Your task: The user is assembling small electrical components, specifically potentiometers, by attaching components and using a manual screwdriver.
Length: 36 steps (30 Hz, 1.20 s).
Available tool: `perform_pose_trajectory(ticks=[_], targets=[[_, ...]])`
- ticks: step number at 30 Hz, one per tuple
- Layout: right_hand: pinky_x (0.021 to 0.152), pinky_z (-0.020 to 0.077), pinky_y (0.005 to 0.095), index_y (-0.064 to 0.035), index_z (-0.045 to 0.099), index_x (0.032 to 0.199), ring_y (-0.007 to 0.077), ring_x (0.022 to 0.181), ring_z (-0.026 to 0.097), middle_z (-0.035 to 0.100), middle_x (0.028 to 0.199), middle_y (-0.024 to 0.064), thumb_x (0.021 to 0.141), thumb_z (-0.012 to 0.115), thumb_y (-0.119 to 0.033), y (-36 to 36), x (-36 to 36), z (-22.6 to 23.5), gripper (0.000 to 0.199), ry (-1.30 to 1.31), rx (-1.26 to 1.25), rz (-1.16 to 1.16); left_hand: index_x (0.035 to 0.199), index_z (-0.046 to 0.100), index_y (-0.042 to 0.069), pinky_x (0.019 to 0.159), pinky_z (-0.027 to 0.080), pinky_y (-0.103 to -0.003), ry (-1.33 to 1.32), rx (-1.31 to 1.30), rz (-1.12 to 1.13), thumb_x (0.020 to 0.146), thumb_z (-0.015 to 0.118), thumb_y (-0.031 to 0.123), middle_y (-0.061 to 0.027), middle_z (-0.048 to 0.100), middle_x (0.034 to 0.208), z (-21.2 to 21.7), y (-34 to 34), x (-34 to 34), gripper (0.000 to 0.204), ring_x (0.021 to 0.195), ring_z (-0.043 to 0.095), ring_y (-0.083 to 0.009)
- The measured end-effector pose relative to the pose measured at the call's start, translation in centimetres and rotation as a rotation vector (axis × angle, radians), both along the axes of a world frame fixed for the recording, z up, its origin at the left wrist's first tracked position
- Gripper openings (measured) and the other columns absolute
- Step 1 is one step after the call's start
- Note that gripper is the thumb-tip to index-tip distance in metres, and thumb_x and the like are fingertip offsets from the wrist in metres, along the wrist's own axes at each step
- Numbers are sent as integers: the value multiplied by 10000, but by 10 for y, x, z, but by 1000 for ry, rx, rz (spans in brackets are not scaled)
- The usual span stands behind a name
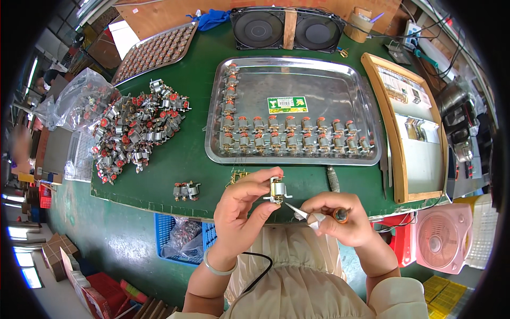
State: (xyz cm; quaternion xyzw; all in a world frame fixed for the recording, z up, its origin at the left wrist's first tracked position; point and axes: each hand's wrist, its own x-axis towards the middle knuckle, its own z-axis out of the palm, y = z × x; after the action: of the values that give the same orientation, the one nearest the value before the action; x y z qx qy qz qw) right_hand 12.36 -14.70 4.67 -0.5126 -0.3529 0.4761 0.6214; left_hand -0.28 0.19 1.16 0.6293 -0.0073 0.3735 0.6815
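My left hand [239, 210] pinches a small electromagnet-like part [278, 189], a silver metal frame with a red top and brassy lower end, between thumb and fingers. My right hand [342, 218] grips pointed tweezers [298, 211] wrapped in white, their tip just beside the part's lower end. A round amber-brown end [340, 215] of something also shows in that hand; its kind is unclear. Beyond my hands, a metal tray [319, 74] bears similar parts in two rows along its near side and a column at its left. Two or so loose parts [186, 191] lie left of my hand.
A heap of parts [135, 125] spills from a plastic bag [85, 101] at left. Another filled tray [156, 50] is behind it. Two black fans [258, 29] stand at the back. A wood-framed box [401, 186] lies right. Thin brass pieces [238, 175] and a grey-wrapped handle [333, 179] are near my hands.
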Motion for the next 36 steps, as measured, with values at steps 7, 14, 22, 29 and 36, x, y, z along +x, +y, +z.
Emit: perform_pose_trajectory(ticks=[7, 14, 22, 29, 36], targets=[[506, 439, 293, -13, 576, 846, 238, 572, 546, 524, 693, 93, 696, 627, -18, 10, 2, -10, 159, -1323, -36, -88, 1028, 435, 2, 895, 433, -378, -7, -3, 35, 775, 573, -82, -235, 487, 1160, 0, -2, 2, 300, 1082, 505, -287], [467, 432, 327, -27, 538, 863, 238, 558, 553, 527, 716, 71, 649, 638, -24, 14, 2, -6, 237, -1052, -12, -328, 1032, 435, 6, 905, 430, -378, 48, -3, 30, 762, 587, -87, -221, 488, 1151, -5, -9, 5, 323, 1084, 502, -290], [475, 430, 337, -45, 538, 844, 235, 586, 551, 516, 683, 59, 547, 586, 42, 2, 32, 8, 312, -1172, 130, -200, 1110, 403, 25, 949, 396, -381, 129, -25, 68, 725, 636, -67, -195, 379, 1265, -6, -27, 16, 459, 1161, 432, -290], [598, 461, 383, -41, 576, 829, 308, 694, 560, 532, 770, 106, 560, 563, 56, -27, 141, 8, 286, -1673, -197, -450, 1132, 406, 11, 893, 436, -362, 138, 69, 227, 811, 577, 60, -160, 402, 1203, -9, -13, 3, 367, 1084, 482, -271], [622, 460, 382, -44, 584, 811, 306, 743, 563, 534, 809, 88, 584, 595, 40, -29, 164, -6, 242, -1712, -262, -222, 1030, 453, -31, 787, 497, -305, 101, 105, 396, 862, 497, 62, -150, 473, 1025, -8, -2, -9, 197, 911, 549, -207]])
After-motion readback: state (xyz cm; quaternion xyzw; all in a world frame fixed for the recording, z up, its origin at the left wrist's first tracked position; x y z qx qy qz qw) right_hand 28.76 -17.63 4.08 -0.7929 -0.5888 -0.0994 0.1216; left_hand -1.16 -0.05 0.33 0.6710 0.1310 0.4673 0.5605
